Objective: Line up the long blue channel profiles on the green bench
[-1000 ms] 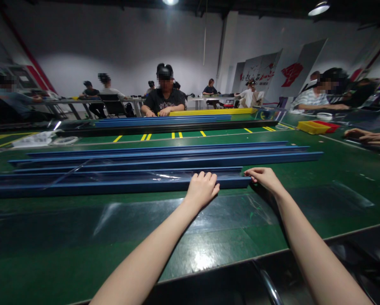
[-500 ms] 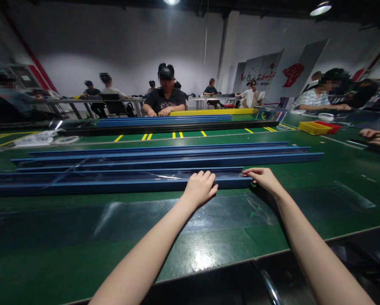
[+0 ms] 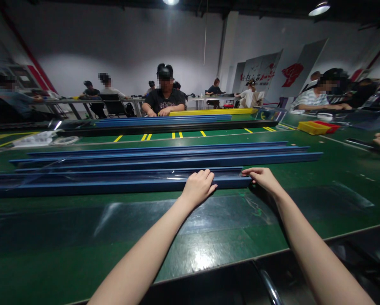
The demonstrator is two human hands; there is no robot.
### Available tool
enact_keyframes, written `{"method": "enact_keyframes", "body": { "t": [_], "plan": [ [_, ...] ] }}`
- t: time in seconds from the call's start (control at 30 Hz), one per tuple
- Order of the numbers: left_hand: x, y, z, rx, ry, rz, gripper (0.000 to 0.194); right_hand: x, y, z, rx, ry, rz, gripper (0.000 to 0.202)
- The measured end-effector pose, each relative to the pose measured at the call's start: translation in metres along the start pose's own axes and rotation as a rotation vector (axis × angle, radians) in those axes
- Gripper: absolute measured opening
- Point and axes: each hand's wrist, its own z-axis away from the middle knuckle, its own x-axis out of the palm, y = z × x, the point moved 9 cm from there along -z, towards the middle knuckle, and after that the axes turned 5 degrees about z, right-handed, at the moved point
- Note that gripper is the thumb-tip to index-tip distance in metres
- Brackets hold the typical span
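A straight blue U-channel (image 3: 120, 186) is being clasped by the left hand (image 3: 198, 185) and touched, grip indiscernible, by the right hand (image 3: 263, 178).

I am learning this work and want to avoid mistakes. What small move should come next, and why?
Perhaps slide the left hand leftward to smooth the clear film: glints there suggest it is not flat in the near blue channel. The right hand is at the channel's right end, where it could steady the channel.

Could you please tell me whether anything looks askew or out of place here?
The clear film in the nearest blue channel looks askew: at left it slants past the channel's far rim instead of lying inside.
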Motion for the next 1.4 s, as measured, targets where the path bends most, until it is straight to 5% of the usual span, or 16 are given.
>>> {"method": "enact_keyframes", "body": {
  "t": [0.77, 1.4],
  "plan": [
    [0.0019, -0.0084, 0.0009, -0.153, -0.023, 0.07, 0.028, -0.0044, 0.0081, -0.0058, -0.023, 0.057, 0.094, 0.03],
    [0.0048, -0.004, 0.0018, -0.102, -0.007, 0.049, 0.025, -0.0074, 0.0012, -0.0019, -0.048, 0.087, 0.13, 0.033]
  ]
}}
